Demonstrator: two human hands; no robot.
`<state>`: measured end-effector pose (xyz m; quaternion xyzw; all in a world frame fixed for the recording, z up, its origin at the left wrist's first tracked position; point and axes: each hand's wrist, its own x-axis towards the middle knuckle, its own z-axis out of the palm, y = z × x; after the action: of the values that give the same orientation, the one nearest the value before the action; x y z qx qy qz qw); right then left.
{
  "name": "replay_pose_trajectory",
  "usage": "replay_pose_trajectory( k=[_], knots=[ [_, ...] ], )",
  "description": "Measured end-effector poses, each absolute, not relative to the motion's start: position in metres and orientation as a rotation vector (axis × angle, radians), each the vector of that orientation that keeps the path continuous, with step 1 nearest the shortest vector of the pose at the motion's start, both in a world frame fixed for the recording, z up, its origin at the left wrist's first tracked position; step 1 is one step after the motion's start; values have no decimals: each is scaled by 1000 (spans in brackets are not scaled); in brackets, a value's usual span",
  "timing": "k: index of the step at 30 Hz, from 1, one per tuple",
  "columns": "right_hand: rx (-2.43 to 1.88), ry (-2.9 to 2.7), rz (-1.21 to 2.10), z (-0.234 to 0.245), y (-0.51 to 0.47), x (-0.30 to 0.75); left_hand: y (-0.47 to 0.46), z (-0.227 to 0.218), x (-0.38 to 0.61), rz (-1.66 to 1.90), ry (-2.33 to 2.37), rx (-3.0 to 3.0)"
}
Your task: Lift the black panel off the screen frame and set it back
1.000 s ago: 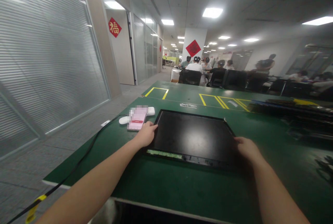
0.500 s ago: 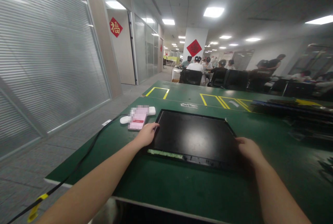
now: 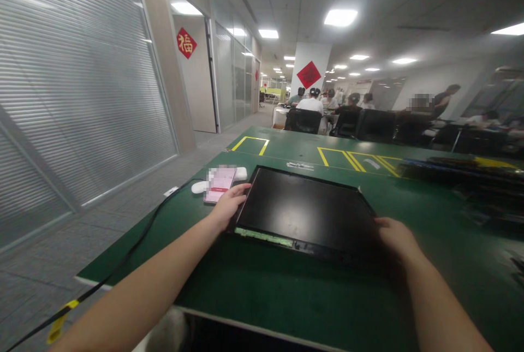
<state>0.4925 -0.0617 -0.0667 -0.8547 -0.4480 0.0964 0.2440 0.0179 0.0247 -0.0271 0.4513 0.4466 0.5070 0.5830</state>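
Observation:
A black LCD screen panel (image 3: 303, 204) is over the green table in front of me, face up, with a green and black strip along its near edge. At its left edge is my left hand (image 3: 230, 206), fingers stretched along the rim and the underside hidden. My right hand (image 3: 395, 236) is closed on the right edge, thumb on top and the other fingers out of sight. The near right corner is dark, so its contact with the table cannot be made out.
A phone (image 3: 221, 185) and a white device (image 3: 199, 187) lie left of the panel. A black cable (image 3: 143, 232) crosses the table's left edge. Dark flat parts (image 3: 462, 177) are stacked at right. Yellow tape (image 3: 268, 147) marks the far side. Several people sit beyond.
The panel's left side has shifted slightly up and away from me. My left hand's fingers have straightened along that edge. My right hand keeps its hold.

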Motion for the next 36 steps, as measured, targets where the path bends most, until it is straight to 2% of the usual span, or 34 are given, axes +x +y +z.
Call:
replay_pose_trajectory(
  k=[9, 17, 36],
  knots=[
    [-2311, -1199, 323, -70, -60, 495, 24, -27, 18, 1059, 982, 787],
    [-2320, -1201, 297, -70, -60, 495, 23, -32, 13, 1006, 907, 885],
    [-2335, -1215, 272, -61, -65, 479, 6, -10, 16, 1017, 762, 987]
  ],
)
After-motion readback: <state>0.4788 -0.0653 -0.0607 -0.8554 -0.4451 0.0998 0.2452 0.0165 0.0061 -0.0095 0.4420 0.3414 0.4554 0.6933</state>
